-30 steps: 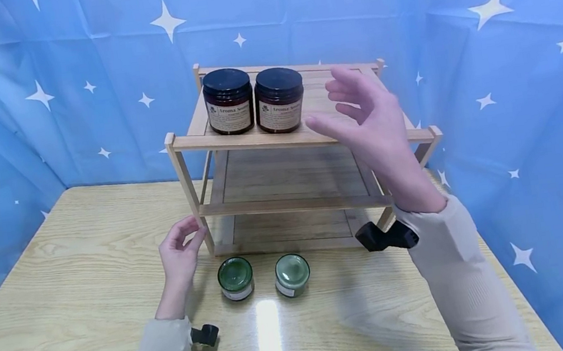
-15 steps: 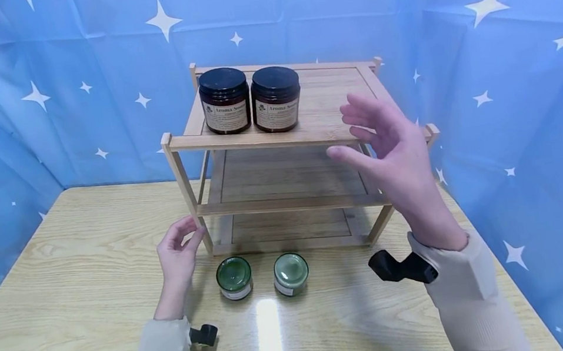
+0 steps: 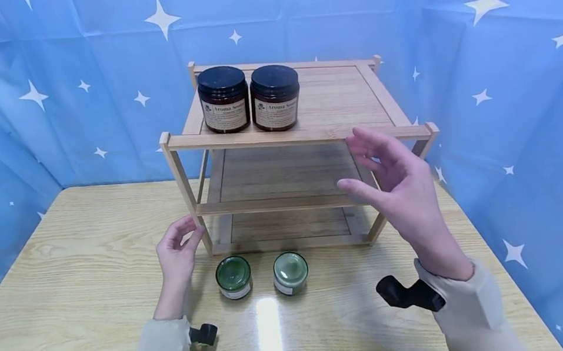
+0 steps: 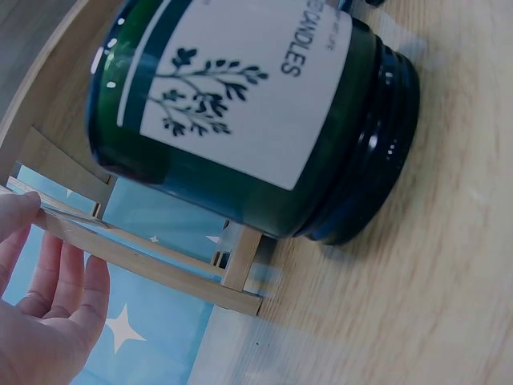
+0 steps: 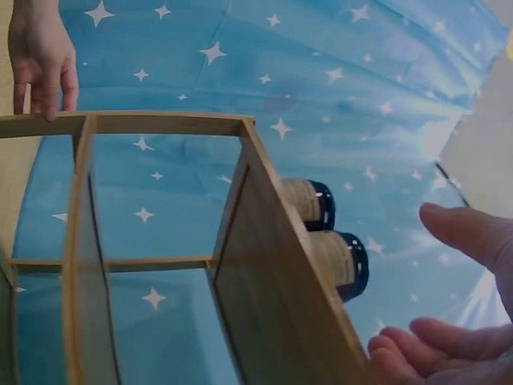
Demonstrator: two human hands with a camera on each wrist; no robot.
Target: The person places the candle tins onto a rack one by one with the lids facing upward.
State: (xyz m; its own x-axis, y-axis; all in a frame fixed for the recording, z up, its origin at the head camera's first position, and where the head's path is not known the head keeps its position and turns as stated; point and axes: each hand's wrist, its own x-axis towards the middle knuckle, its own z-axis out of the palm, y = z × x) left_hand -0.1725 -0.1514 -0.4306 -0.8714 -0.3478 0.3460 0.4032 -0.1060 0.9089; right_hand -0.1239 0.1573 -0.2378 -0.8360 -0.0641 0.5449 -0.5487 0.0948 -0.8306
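My left hand (image 3: 177, 254) pinches the left front leg of a wooden three-tier rack (image 3: 303, 135) between thumb and fingers. In the left wrist view the fingertips (image 4: 96, 277) lie along that leg. My right hand (image 3: 401, 189) hangs in the air before the rack's right side, thumb and fingers spread apart and holding nothing. Two dark brown jars with black lids, a left jar (image 3: 223, 100) and a right jar (image 3: 275, 98), stand side by side on the top shelf. On the table before the rack are a dark green candle jar (image 3: 233, 276) and a lighter green candle jar (image 3: 291, 272).
The rack's middle shelf (image 3: 286, 172) and bottom shelf (image 3: 290, 224) lie below the jars. A pale wooden table (image 3: 89, 295) carries the rack. Blue curtains (image 3: 102, 68) with white stars hang behind and on both sides.
My right hand has moved down from beside the top-shelf jars to in front of the rack's right side, still spread. The left hand has stayed on the leg. The jars have not moved.
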